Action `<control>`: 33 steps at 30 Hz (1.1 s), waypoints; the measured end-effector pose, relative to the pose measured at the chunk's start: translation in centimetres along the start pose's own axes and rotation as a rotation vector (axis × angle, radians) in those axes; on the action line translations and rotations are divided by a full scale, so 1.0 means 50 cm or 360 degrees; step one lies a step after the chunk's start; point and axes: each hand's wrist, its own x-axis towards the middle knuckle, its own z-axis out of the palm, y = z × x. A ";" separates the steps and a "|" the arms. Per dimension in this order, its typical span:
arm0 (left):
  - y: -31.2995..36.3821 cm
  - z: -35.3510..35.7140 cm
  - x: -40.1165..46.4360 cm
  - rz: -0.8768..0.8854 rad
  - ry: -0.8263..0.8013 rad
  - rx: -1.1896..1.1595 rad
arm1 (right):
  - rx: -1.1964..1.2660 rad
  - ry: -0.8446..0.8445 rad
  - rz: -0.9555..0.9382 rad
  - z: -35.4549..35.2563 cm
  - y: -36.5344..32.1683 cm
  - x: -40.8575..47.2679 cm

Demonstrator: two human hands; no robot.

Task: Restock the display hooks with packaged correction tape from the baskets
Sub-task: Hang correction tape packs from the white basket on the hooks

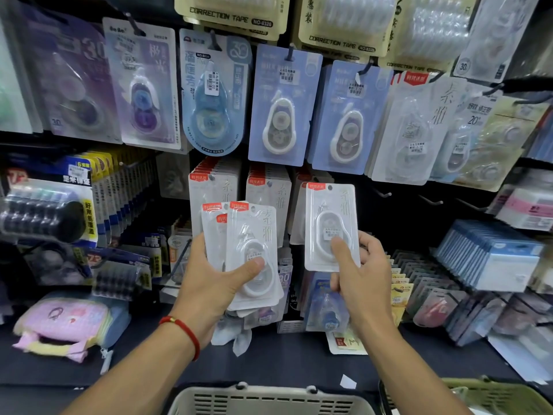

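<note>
1. Two bare hands are raised in front of the display wall: the left hand (209, 283), with a red string bracelet (184, 330) at its wrist, and the right hand (363, 274)
2. Three white correction tape packs, at least, form the fanned stack (248, 250) that the left hand grips, thumb pressed on the front pack's blister and fingers hidden behind; any further packs in the fan cannot be counted
3. One single white correction tape pack (330, 226) stands upright in the right hand, pinched between the thumb on the front and the curled fingers (366, 238) behind; its hang hole is at the top and on no hook
4. Three rows of the same white red-tabbed packs (269, 187) hang on the wall just behind the two hands
5. Three bare display hooks (431, 200) jut from the dark panel to the right of the single pack
6. Two blue-carded correction tape packs (281, 106) hang side by side in the row above, with one round blue pack (211, 94) to their left
7. Two baskets sit at the bottom edge: a grey basket (269, 399) in the middle and a green basket (493, 393) at the right
8. One pink pouch (62, 324) lies on the dark surface (269, 360) at the left
</note>
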 end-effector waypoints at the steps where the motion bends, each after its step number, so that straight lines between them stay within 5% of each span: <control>1: -0.001 0.000 0.000 0.0005 0.0001 0.0004 | 0.0018 0.0005 -0.0012 -0.002 0.000 0.001; 8: -0.002 -0.002 0.003 0.0029 -0.0001 0.0036 | -0.0009 -0.0013 0.0031 -0.008 0.013 0.013; 13: -0.006 0.003 0.000 0.0006 -0.0023 0.0052 | -0.0691 -0.0184 0.0270 -0.020 0.039 0.016; 18: -0.011 0.014 -0.011 0.0020 -0.0089 0.0095 | -0.0363 -0.0904 0.0137 0.015 0.014 -0.023; 20: -0.010 0.018 -0.014 0.0026 -0.0104 0.0091 | -0.0363 -0.0981 0.0094 0.028 0.016 -0.037; 28: -0.003 0.005 -0.014 -0.0033 -0.0299 -0.0104 | 0.0033 -0.0738 0.0284 0.011 0.012 -0.016; 33: -0.009 0.011 -0.009 -0.0025 -0.0203 -0.0075 | 0.0197 -0.0267 0.0127 -0.002 0.007 0.001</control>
